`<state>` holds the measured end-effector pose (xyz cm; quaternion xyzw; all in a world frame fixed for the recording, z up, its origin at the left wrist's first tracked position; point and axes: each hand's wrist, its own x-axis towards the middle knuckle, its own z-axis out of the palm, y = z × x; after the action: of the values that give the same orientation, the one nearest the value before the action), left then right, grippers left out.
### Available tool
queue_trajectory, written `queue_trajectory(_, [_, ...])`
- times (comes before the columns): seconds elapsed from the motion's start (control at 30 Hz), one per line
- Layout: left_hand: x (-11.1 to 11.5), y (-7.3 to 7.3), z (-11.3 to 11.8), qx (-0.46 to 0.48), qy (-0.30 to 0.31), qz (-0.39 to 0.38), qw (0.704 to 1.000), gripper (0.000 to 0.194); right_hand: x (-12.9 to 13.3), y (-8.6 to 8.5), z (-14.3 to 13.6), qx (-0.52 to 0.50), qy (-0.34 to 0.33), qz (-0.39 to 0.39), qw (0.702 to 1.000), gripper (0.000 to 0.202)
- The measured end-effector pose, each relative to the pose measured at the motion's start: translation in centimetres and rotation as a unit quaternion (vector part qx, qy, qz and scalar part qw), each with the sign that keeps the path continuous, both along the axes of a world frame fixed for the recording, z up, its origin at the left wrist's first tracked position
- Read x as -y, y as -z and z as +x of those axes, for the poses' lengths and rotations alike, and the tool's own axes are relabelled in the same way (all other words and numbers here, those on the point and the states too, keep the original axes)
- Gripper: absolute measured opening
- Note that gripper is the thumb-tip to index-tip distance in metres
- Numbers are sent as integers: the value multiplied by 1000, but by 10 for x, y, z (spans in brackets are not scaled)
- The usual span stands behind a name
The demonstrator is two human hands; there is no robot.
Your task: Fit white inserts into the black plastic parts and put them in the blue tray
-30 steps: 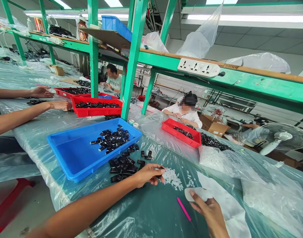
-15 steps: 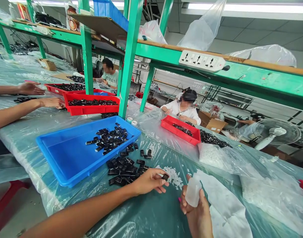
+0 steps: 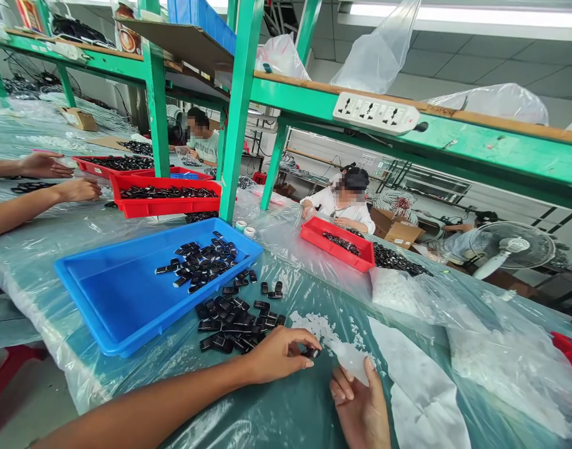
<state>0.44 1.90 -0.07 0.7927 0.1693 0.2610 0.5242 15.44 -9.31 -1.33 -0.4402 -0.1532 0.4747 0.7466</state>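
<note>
At the lower centre of the frame, the left hand [image 3: 277,355] holds a small black piece [image 3: 312,353] near a whitish bottle [image 3: 353,362] in the right hand [image 3: 363,402].

Left thumb and fingertip pinch the piece; right fingers are wrapped around the bottle. Upright half a second ago, the bottle now tips toward the piece, and the hands are closer, so the work seems centred there; whether they touch is unclear against the white bits [image 3: 311,323] behind. Beyond lie loose black pieces [image 3: 229,321] and a blue tray [image 3: 117,287]; farther, right of centre, a red tray [image 3: 335,251].
</note>
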Motion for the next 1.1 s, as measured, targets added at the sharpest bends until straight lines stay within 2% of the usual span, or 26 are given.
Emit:
queue_trajectory(0.17, [1, 2, 1, -14, 3, 11, 1000, 25, -2, -2, -3, -15, 80, -33, 996, 29])
queue_trajectory(0.23, [0, 2, 1, -20, 1, 17, 1000, 25, -1, -3, -3, 0, 90, -40, 995, 28])
queue_trajectory(0.43, [1, -2, 1, -45, -5, 35, 998, 25, 3, -3, -5, 145, 108, -64, 981, 40])
queue_trajectory(0.57, [1, -3, 0, -54, -3, 60, 997, 26, 8, -8, -8, 274, 123, -98, 949, 41])
queue_trajectory(0.67, [1, -3, 0, -63, -1, 76, 995, 25, 11, -15, -13, 332, 137, -105, 927, 41])
queue_trajectory(0.9, [1, -2, 0, -72, -2, 92, 993, 24, 12, -25, -19, 379, 173, -117, 901, 43])
queue_trajectory(1.1, [1, -4, -1, -76, 3, 106, 991, 24, 13, -23, -18, 391, 160, -135, 896, 45])
